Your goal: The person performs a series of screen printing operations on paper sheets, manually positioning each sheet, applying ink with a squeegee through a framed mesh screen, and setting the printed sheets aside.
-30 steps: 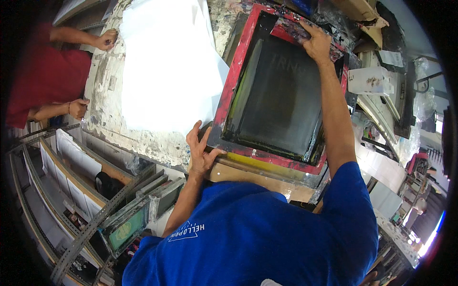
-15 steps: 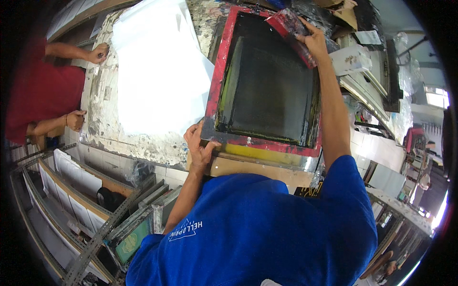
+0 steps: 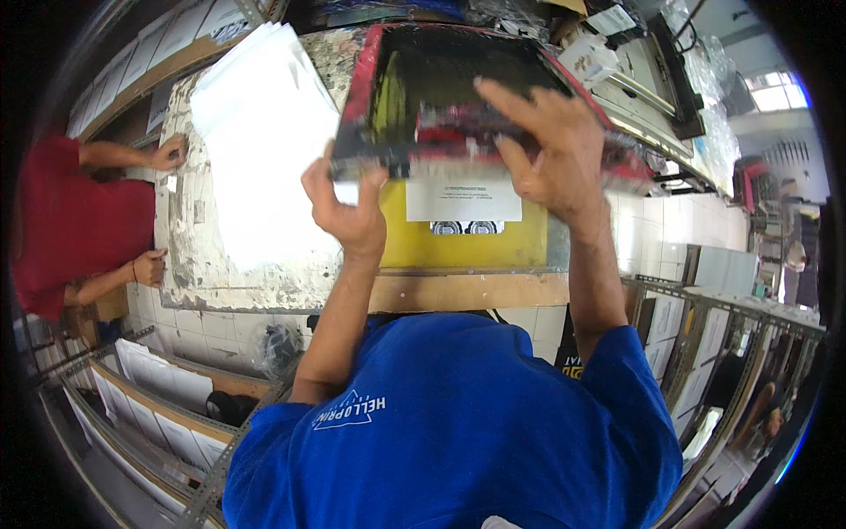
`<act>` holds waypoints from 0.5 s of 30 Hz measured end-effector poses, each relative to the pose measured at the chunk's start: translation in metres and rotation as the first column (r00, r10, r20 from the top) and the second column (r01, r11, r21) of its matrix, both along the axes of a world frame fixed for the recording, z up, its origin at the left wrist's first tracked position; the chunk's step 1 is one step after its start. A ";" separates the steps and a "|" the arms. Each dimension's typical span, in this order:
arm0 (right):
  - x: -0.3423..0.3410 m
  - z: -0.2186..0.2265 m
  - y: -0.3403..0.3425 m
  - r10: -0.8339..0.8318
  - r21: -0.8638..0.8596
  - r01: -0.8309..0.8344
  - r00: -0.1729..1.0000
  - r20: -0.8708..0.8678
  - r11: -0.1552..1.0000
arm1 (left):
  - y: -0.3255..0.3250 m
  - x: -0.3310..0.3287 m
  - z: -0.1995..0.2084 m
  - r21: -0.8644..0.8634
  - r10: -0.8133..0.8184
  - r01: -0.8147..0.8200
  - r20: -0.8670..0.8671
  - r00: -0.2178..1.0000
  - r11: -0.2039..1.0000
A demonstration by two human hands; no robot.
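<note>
A red-edged screen printing frame with dark mesh is tilted up, its near edge raised off the table. My left hand is closed on its near left corner, fingers and thumb at the edge. My right hand is over the near right part of the frame, fingers spread and somewhat blurred. Beneath those fingers a red, ink-stained squeegee lies along the near side of the mesh. Under the frame, a white printed sheet with dark round graphics shows on a yellow board.
A stack of white paper lies left of the frame on the paint-spattered table. At the far left, another person in a red shirt rests both hands by the table edge. Metal shelves stand lower left; a white box sits beyond the frame.
The frame's near edge has risen, uncovering the printed sheet and yellow board. My right hand and the squeegee have come from the far right corner to the frame's near side.
</note>
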State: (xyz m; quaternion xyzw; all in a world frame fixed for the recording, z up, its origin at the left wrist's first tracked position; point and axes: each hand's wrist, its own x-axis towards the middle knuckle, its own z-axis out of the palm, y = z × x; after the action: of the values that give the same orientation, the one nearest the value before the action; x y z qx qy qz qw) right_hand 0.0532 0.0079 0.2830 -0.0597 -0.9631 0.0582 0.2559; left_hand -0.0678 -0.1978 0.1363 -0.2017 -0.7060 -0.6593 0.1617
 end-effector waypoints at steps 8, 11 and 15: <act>-0.077 0.079 0.061 -0.040 -0.151 0.018 0.988 -0.146 0.988 | 0.105 -0.090 0.011 0.475 -0.131 0.172 -0.120 0.984 0.863; -0.083 0.100 0.079 -0.088 -0.126 0.074 0.990 -0.111 0.989 | 0.158 -0.145 -0.076 -0.012 -0.202 0.202 0.044 0.978 0.979; -0.110 0.101 0.095 -0.023 -0.122 0.003 0.986 -0.162 0.992 | 0.186 -0.190 -0.165 -0.650 -0.054 0.153 0.170 0.984 0.745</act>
State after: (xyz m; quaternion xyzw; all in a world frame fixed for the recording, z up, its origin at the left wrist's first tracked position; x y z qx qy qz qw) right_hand -0.0566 0.1028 0.3842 -0.0766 -0.9331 0.1198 0.3302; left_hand -0.2580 -0.0121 -0.0286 -0.2381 -0.8903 -0.3881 -0.0067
